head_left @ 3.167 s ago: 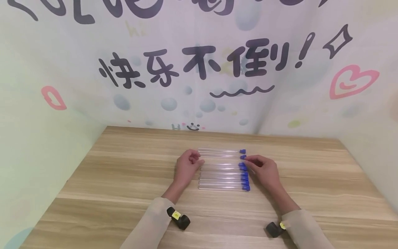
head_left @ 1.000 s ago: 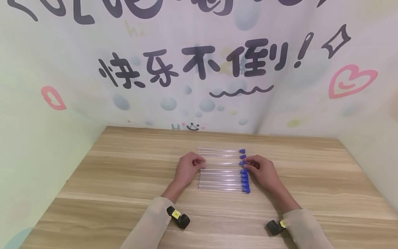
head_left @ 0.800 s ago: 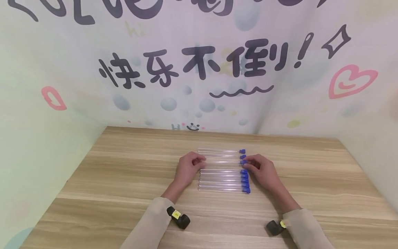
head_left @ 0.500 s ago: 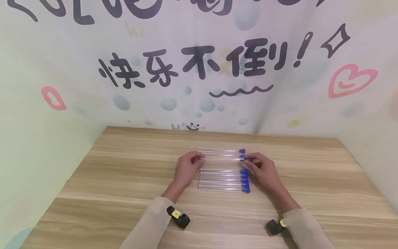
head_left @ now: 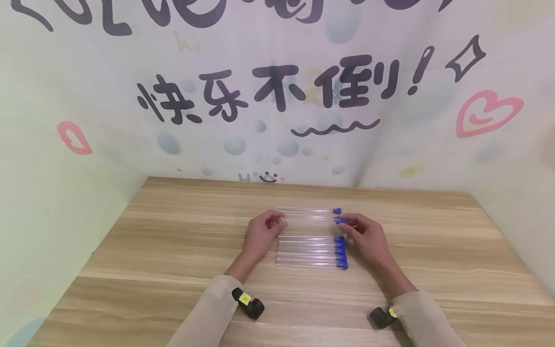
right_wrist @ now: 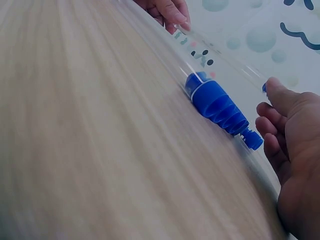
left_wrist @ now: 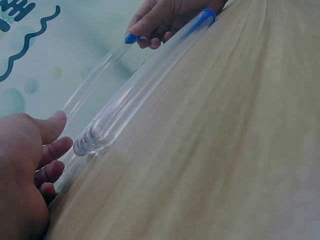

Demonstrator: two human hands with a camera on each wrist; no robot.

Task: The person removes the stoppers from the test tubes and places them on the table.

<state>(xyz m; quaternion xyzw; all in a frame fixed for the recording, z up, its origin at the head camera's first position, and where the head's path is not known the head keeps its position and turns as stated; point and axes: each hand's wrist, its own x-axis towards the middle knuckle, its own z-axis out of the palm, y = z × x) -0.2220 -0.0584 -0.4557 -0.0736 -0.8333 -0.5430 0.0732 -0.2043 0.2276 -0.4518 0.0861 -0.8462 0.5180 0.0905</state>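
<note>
Left hand [head_left: 259, 234] and right hand [head_left: 366, 237] pinch opposite ends of a clear, blue-capped test tube [head_left: 309, 220], held level above the table [head_left: 173, 241].

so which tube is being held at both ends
The second tube from the far end. The left hand pinches its clear end and the right hand its blue cap; the other tubes lie untouched.

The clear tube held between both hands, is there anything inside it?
The held tube looks empty along its clear middle. Its ends are covered by the left hand and right hand, so those stay unseen.
</note>
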